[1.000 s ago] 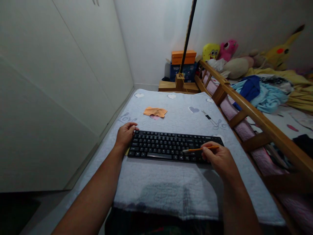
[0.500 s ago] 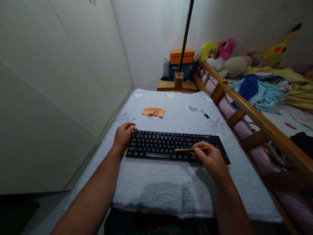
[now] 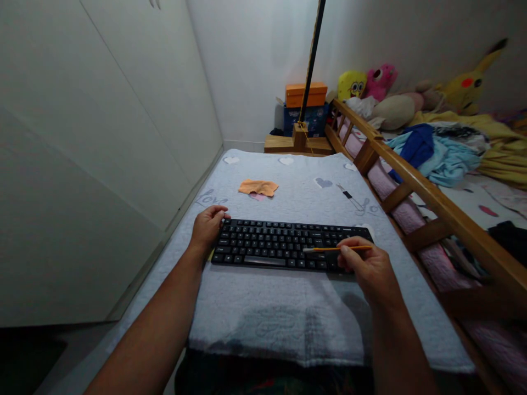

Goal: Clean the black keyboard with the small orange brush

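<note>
A black computer keyboard lies flat across the cloth-covered surface in front of me. My left hand is closed on its upper left corner, thumb and fingers at the edge. A thin paintbrush with an orange handle and pale bristles is pinched in my right hand. Its tip points left over the letter keys, right of the middle; whether the bristles touch the keys I cannot tell. My right hand hovers over the keyboard's right part and hides some keys there. A sliver of something yellow shows under the keyboard's left edge.
Beyond the keyboard lie an orange cloth and, to the right, a metal tool with a black band. A wooden bed rail runs along the right side. A white cabinet stands left. Boxes and a black pole are behind.
My right hand has moved a little to the right with the paintbrush, whose tip has shifted right across the keys. My left hand and the keyboard have stayed in place.
</note>
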A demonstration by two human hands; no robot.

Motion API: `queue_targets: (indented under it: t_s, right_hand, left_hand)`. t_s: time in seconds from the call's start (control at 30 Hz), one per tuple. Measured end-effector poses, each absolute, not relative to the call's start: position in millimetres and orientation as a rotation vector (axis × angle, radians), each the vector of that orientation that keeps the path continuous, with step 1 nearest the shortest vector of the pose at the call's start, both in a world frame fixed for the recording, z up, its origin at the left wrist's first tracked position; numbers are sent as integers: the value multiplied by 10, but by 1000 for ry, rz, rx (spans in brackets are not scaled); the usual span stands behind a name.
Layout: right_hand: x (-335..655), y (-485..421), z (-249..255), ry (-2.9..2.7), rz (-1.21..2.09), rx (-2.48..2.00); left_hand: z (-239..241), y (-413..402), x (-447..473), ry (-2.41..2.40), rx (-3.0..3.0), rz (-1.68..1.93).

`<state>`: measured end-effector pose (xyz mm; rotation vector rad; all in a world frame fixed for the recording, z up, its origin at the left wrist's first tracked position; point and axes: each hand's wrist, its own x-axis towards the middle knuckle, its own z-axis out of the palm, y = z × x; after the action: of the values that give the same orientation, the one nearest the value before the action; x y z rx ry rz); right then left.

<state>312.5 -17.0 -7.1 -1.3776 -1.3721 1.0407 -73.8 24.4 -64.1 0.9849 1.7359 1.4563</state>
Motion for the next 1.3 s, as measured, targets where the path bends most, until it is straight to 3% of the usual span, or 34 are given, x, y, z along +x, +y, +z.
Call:
queue_targets:
  t_s: [0.17,0.6,0.83,0.97,1.3]
  right_hand:
    - [2874,-218,-140,-1493,1209,-1286]
    - [3298,-191,72,-1550,779,-1521]
    - [2720,-276,39,-1551,1175,-1202]
    - [2442,-296,-59,-1623,1246,-1149]
    - [2763,-211,-14,-1640,976,-1398]
  left_hand:
    - [-612,236,-722,1743,967,1449]
    - [-607,238,-720,1758,990,1444]
    - [-623,241,-743,1759,1007,1437]
    - [-635,242,-752,1764,1011,1434]
    - [-669,245,-764,1756,1018,1438]
